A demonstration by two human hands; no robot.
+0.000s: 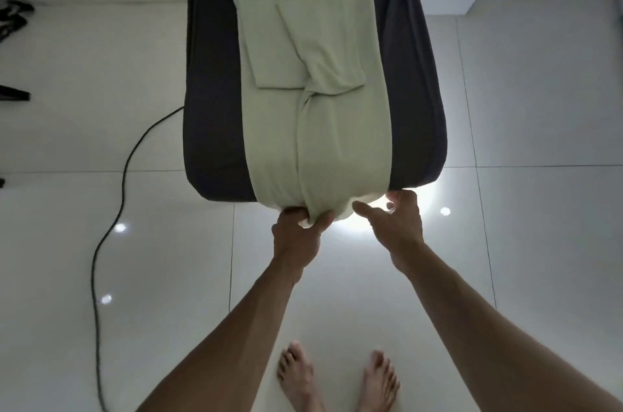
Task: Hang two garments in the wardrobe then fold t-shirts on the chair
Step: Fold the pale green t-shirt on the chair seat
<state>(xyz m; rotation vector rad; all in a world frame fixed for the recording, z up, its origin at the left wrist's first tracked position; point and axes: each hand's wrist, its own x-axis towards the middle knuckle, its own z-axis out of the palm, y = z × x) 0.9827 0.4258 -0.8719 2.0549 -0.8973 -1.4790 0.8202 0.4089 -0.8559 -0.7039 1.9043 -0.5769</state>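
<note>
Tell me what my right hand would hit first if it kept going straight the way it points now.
Most likely the hanging hem of the green t-shirt at the chair's front edge. The right hand already looks almost on it, though depth is unclear.

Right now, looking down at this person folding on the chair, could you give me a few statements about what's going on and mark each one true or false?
1. The pale green t-shirt lies on the dark chair. True.
2. The left hand pinches the t-shirt's near hem. True.
3. The right hand rests on the floor. False: it is raised at the t-shirt's near edge, by the chair's front.
4. The t-shirt's sleeves are spread out wide. False: both sides are folded in, making a long narrow strip.
5. A black cable runs across the tiled floor left of the chair. True.
</note>
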